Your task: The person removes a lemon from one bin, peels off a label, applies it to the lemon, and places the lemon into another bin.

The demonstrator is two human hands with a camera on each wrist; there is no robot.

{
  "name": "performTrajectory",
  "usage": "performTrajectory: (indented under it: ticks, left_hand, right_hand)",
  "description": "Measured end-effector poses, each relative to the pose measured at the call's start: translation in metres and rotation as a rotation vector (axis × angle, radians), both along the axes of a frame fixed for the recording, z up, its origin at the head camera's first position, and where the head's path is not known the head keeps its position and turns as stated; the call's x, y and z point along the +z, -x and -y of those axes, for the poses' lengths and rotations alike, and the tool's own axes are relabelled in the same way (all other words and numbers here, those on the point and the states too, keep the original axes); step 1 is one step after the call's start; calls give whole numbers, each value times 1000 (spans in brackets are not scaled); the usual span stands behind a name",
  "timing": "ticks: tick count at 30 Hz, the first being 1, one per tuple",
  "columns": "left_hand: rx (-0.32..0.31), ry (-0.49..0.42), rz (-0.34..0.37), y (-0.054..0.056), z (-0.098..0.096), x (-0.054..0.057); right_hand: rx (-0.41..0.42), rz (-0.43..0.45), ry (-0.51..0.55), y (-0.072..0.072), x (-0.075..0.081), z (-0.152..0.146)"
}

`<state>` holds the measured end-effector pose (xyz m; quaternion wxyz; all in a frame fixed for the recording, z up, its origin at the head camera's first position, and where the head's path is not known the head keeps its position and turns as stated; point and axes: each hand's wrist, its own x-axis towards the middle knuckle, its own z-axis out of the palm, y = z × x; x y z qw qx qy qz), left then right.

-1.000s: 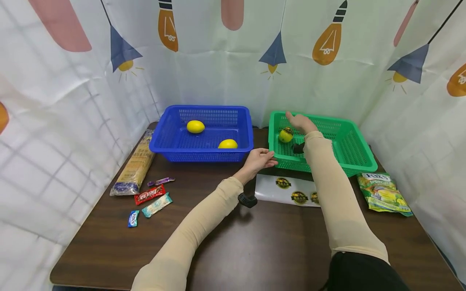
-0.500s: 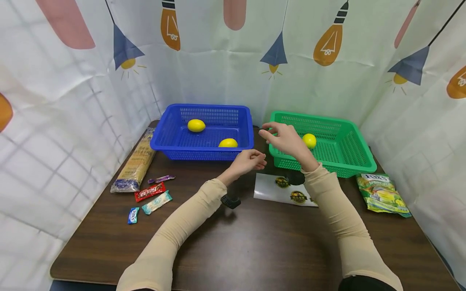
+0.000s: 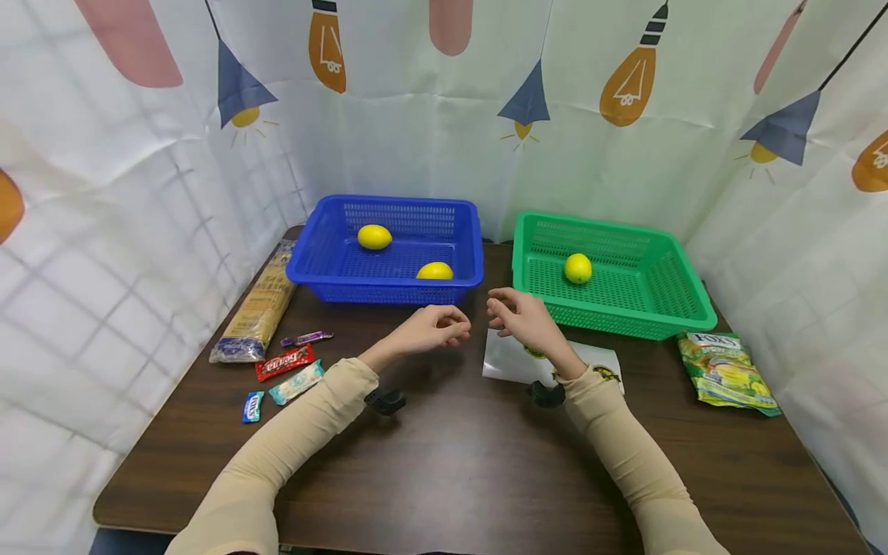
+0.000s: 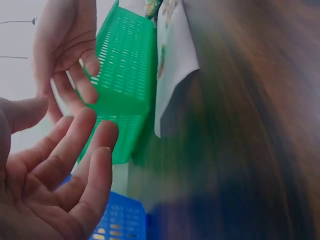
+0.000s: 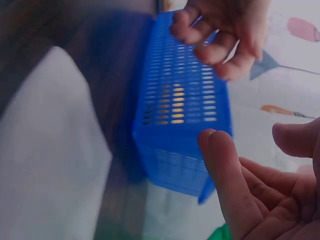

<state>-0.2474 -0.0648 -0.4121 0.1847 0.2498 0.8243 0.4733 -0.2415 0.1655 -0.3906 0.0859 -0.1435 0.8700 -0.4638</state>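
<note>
Both hands hover over the table's middle, apart from each other and holding nothing. My left hand (image 3: 432, 327), fingers loosely bent, is in front of the blue basket (image 3: 388, 293). The right hand (image 3: 527, 317), likewise relaxed, hangs above a white sheet with round black-and-yellow prints (image 3: 502, 361), in front of the green basket (image 3: 610, 321). Two yellow lemons lie in the blue basket, one lemon (image 3: 375, 237) at the back left and another lemon (image 3: 435, 270) near the front wall. A single yellow lemon (image 3: 578, 268) sits in the green basket. In the left wrist view the left fingers (image 4: 82, 165) show empty.
At the left lie a long pack of pale sticks or noodles (image 3: 258, 308), a purple wrapped bar (image 3: 307, 338), a red wrapped bar (image 3: 285, 361), a pale teal wrapped bar (image 3: 297, 382) and a small blue packet (image 3: 253, 406). A Fox's candy bag (image 3: 728, 371) lies right.
The right hand has come out of the green basket toward me and left. My left hand has drawn back left from the green basket's edge. The lemon in the green basket has shifted.
</note>
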Motion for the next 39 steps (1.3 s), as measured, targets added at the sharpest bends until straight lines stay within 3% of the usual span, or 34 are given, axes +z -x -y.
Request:
performTrajectory:
  ticks: [5,9,12,17,22,27,32,36,39]
  left_hand:
    - [-125,74,59,-1,14,13]
    - [-252,147,141,5,22,36]
    - [-293,202,147,16,23,59]
    - [-256,268,81,53,25,97]
    - [-93,249,58,102,37,118]
    - [38,193,105,141,39,116]
    - [112,168,191,168,32,96]
    - [116,297,266,175,28,77]
    - [26,471,325,183,22,63]
  right_hand:
    - [-39,-10,-31,5,-8,1]
    - [-79,-21,-41,13,-5,11]
    - [-120,-29,-58,22,1,20]
    - [-216,-95,-103,39,7,36]
    - [-288,-119,-98,50,3,47]
    - [-308,-93,-29,53,0,51]
    - [-310,-84,-8,53,2,49]
    - [-292,-66,-2,54,3,50]
    - [-283,-67,6,54,3,51]
